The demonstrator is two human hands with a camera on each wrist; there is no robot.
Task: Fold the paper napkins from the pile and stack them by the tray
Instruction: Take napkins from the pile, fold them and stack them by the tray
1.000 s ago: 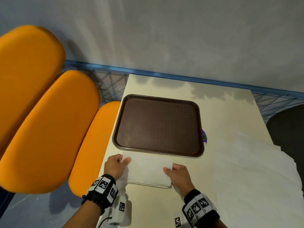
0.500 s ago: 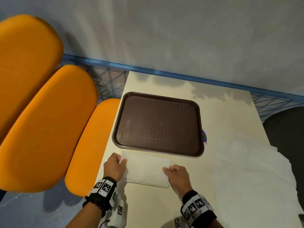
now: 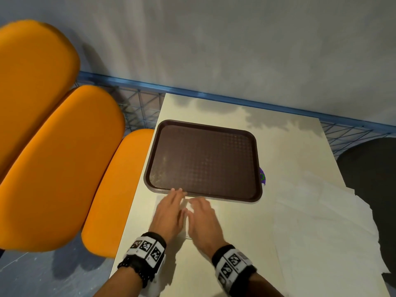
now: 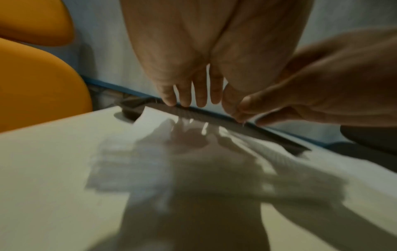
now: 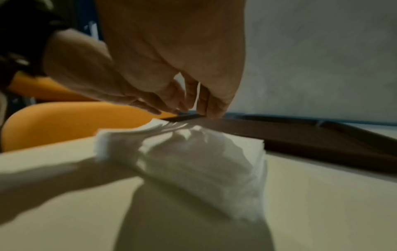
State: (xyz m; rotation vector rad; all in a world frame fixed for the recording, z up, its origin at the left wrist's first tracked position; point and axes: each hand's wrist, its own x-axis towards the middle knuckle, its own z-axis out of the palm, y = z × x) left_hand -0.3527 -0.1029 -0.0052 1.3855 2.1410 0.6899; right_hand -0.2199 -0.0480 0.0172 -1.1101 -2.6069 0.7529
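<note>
Tray (image 3: pixel 203 161) beside unfolded napkins (image 3: pixel 325 228) (rumpled), orange seats (image 3: pixel 60 168)

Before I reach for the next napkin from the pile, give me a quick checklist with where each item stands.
1. Both hands free: ok. The left hand and right hand hover over the folded stack with straight fingers, holding nothing.
2. Stack beside the tray, not in it: ok.
3. Stack edges squared: cannot tell; the hands cover it and the wrist views are blurred.
4. Unfolded pile still has napkins: ok, spread on the right of the table.
5. Path to the pile: ok, bare table between.
</note>
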